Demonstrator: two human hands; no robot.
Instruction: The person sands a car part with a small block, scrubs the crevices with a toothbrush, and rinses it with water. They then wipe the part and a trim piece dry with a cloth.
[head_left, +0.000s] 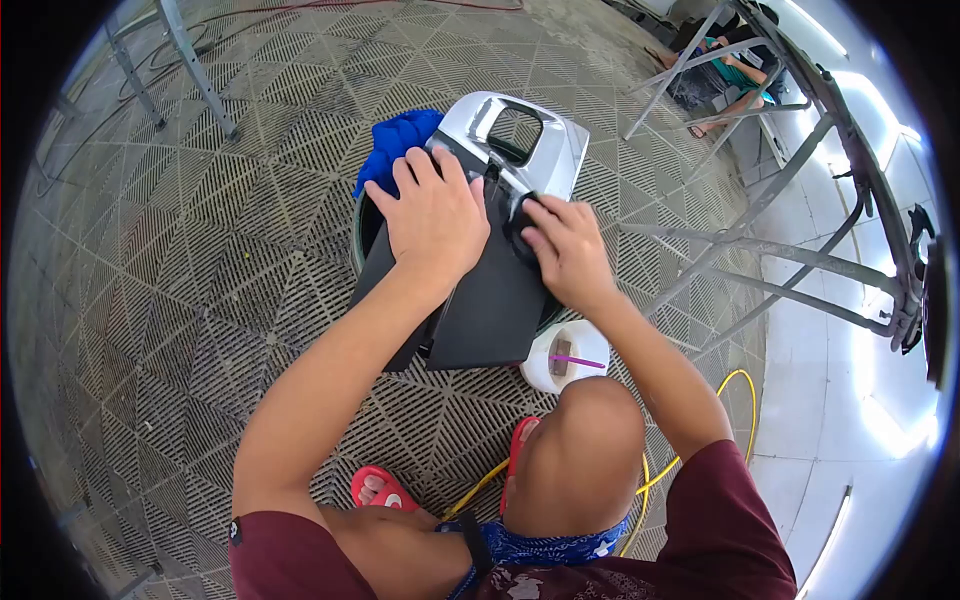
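Observation:
In front of me lies a glossy silver panel (560, 150) with an opening in it, joined to a flat matte black part (490, 305); it looks like a vehicle trim piece. My left hand (437, 222) rests on the black part with fingers spread, pressing near the edge of the silver. My right hand (575, 250) has its fingers curled round a dark rounded pad (521, 228), held against the piece close to where black meets silver. Bunched blue cloth (395, 140) lies beside the panel's left side. Under the piece shows the rim of a dark round container (358, 238).
A white bucket (538, 372) holding a brown block and a purple stick stands before my right knee. A yellow hose (748, 400) curves over the patterned grille floor (220, 330). Metal stand legs (790, 255) rise at right; another person (735, 75) sits behind them.

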